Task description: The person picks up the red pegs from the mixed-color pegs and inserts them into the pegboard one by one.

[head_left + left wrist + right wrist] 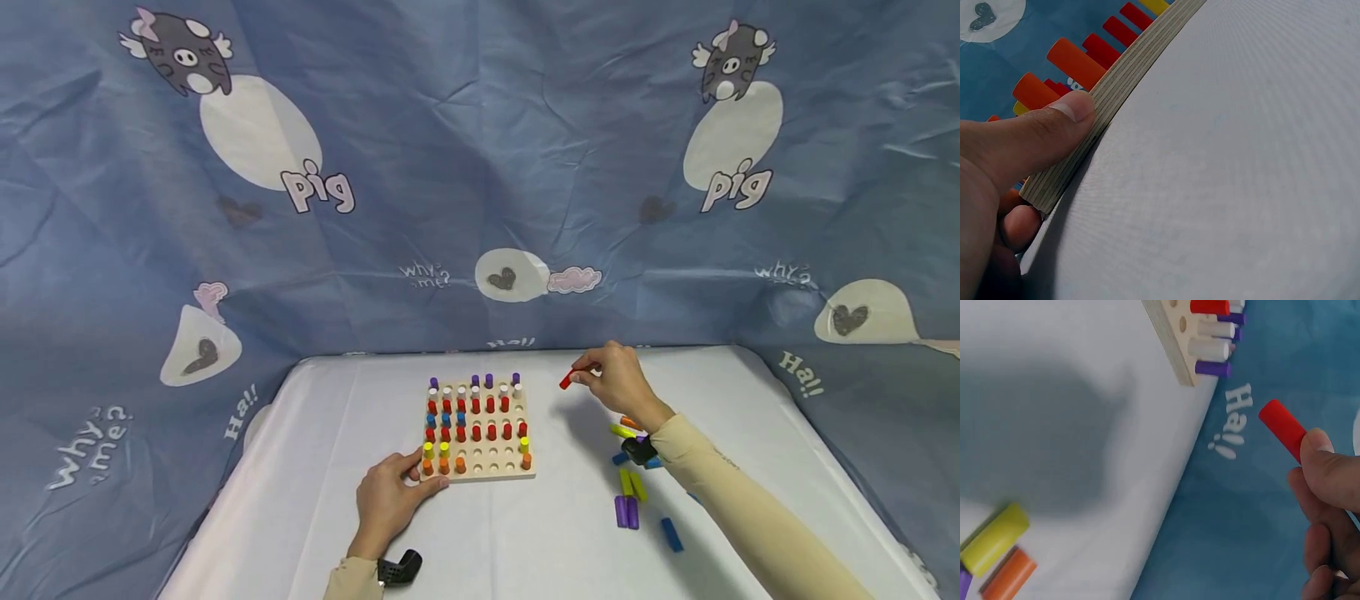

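Note:
My right hand (621, 382) pinches a red peg (1284, 429) between thumb and fingers, raised above the table to the right of the wooden pegboard (493, 477). The peg slants, with one end sticking out past the fingertips. At the board's near left corner, my left hand (390, 500) grips the wood, its thumb (1054, 134) along the front edge and fingers at the side. Upright pegs stand in rows by colour: purple at the back, then white, red, blue, red, yellow and orange in front. Bare holes show in several rows, including the right end of the upper red row.
Loose pegs lie to the right of the board: yellow pegs (632, 483), purple pegs (626, 512), a blue peg (672, 535) and an orange peg (1010, 573). My right forearm (742, 508) passes over part of them. A blue printed cloth (480, 167) hangs behind the white table (360, 400).

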`<state>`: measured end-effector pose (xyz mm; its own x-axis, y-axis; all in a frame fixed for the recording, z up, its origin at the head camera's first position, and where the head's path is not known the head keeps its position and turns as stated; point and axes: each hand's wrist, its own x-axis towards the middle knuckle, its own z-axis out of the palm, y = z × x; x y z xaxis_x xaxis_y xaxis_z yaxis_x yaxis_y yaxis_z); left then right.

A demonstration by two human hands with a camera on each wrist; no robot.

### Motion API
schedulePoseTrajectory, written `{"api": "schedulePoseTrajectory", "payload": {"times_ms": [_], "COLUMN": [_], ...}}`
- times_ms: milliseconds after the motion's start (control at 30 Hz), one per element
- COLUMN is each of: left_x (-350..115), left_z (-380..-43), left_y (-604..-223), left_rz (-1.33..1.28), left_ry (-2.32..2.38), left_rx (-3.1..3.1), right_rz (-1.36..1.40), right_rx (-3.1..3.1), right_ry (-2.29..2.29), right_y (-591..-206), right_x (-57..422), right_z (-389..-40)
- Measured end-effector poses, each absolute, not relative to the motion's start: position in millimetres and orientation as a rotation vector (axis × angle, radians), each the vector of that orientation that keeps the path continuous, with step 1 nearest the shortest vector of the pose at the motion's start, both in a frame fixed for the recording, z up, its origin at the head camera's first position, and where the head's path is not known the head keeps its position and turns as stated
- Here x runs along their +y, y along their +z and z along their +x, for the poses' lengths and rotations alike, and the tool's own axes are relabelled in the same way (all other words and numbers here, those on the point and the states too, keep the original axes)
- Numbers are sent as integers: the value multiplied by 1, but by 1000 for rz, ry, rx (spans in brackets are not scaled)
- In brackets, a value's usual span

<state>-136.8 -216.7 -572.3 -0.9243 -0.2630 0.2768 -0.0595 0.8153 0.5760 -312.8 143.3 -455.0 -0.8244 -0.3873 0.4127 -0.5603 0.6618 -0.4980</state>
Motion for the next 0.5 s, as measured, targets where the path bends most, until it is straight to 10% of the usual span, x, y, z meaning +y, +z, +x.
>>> {"api": "schedulePoseTrajectory", "payload": {"times_ms": [500], "left_x": [-217], "left_z": [-137], "left_y": [-575], "left_rz": [244], "left_ry": [-832], "left_rx": [-2653], "right_rz": [854], "right_rx": [-2586], "right_ry": [962], "right_y": [-481], "right_x": [97], "right_z": [-318]}}
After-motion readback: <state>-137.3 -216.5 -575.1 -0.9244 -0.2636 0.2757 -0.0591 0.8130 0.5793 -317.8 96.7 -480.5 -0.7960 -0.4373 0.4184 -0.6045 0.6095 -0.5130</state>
